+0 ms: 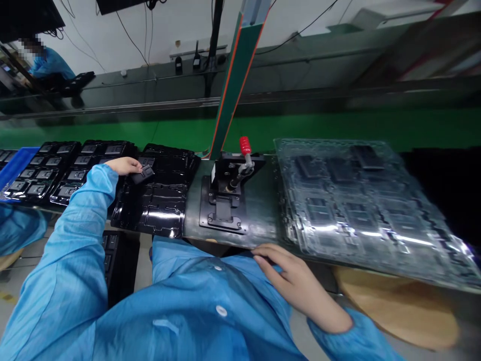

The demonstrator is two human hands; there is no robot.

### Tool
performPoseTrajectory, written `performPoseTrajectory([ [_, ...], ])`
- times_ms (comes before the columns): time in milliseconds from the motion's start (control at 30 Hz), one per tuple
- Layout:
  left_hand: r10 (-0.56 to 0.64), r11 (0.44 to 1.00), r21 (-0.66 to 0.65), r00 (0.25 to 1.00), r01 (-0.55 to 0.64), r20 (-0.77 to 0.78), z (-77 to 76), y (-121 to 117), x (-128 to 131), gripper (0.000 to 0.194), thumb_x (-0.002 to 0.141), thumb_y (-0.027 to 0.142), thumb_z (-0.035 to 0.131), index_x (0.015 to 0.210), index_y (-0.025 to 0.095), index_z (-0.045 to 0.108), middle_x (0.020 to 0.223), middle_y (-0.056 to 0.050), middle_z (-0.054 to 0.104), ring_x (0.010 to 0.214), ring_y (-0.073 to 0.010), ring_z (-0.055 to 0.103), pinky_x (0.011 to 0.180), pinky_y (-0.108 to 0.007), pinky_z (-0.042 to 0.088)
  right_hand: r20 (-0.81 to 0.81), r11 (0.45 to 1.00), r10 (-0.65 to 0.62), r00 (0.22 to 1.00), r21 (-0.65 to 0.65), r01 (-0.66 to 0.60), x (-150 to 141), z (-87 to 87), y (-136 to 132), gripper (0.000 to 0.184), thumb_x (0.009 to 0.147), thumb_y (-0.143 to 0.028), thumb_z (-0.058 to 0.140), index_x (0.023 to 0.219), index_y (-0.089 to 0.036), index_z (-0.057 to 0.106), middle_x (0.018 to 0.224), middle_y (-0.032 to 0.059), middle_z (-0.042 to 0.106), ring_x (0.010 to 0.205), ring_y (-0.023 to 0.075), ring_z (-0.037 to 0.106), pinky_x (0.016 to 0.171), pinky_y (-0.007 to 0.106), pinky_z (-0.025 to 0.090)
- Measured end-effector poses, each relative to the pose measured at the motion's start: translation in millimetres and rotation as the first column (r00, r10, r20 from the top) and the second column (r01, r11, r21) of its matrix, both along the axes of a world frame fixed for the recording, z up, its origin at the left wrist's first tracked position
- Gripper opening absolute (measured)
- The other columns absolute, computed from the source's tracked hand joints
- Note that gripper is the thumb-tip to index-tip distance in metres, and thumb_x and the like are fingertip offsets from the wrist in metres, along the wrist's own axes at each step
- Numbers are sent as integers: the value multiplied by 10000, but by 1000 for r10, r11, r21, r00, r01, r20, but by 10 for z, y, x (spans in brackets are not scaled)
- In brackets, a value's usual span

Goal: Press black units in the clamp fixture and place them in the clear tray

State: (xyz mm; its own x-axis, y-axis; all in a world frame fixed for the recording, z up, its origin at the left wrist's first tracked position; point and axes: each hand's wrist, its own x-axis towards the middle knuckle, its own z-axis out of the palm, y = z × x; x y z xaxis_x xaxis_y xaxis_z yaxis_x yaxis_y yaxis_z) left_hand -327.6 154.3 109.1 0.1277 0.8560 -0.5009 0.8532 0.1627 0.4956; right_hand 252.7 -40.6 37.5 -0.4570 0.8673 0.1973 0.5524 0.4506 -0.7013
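My left hand (pixel 122 166) reaches over a black vacuum-formed tray (pixel 158 205) and grips a small black rectangular part (pixel 143 174) at the tray's far side. My right hand (pixel 289 276) holds nothing and rests with curled fingers at the near edge of a dark green bench mat (pixel 263 210). On that mat stands a black metal fixture (pixel 223 213) with a toggle clamp and a red handle grip (pixel 245 145). To the right lies a clear plastic tray stack (pixel 361 205) holding dark rectangular parts. Both my sleeves are light blue.
Black trays with rows of dark parts (pixel 67 170) line the bench to the left, beside a blue bin (pixel 17 168). A green-and-orange upright panel (pixel 236 75) rises behind the fixture. A co-worker in blue (pixel 48 62) sits at the far left. A round wooden stool seat (pixel 398 306) is below right.
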Motion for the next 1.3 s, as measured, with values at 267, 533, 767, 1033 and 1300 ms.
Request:
performPoseTrajectory([
  [267, 239, 965, 46, 939, -258, 246, 45, -431, 658, 336, 831, 536, 715, 872, 216, 624, 756, -5, 604, 631, -137, 524, 624, -302, 442, -97, 996, 92, 991, -4, -93, -475, 99, 84, 194, 1067, -306, 563, 1025, -237, 740, 1004, 79, 782, 937, 225, 760, 841, 356, 641],
  [533, 382, 917, -133, 728, -377, 569, -64, -971, 1852, 327, 739, 441, 825, 821, 189, 634, 718, 13, 597, 614, -114, 540, 553, -219, 427, -92, 982, 120, 988, 158, -104, -824, -9, 202, 265, 1035, -273, 607, 1267, -182, 695, 1226, 138, 764, 1001, 244, 753, 906, 429, 655],
  [767, 402, 912, -235, 625, -335, 669, -316, -1237, 2686, 389, 723, 481, 844, 779, 198, 583, 678, 36, 569, 586, -104, 528, 541, -212, 448, 55, 959, 97, 994, 261, -108, -811, -106, 240, 438, 1023, -334, 679, 1425, -164, 635, 1353, 169, 717, 1213, 316, 702, 1027, 501, 629],
  [1033, 307, 952, -105, 870, -289, 386, -583, -1114, 3154, 312, 875, 439, 699, 705, 205, 582, 562, 28, 558, 487, -114, 488, 506, -242, 380, 112, 957, 24, 993, 285, -55, -536, -411, 357, 290, 1067, -250, 598, 1320, -153, 702, 1213, 141, 763, 1077, 282, 695, 958, 469, 617],
  [1300, 167, 979, 90, 974, -182, 150, -709, -924, 3223, 380, 923, 474, 659, 651, 210, 631, 576, -10, 624, 563, -171, 550, 578, -307, 364, 180, 956, -12, 984, 291, -41, -451, -449, 546, 310, 1078, -237, 573, 1339, -160, 723, 1202, 134, 754, 1052, 272, 628, 934, 436, 578],
])
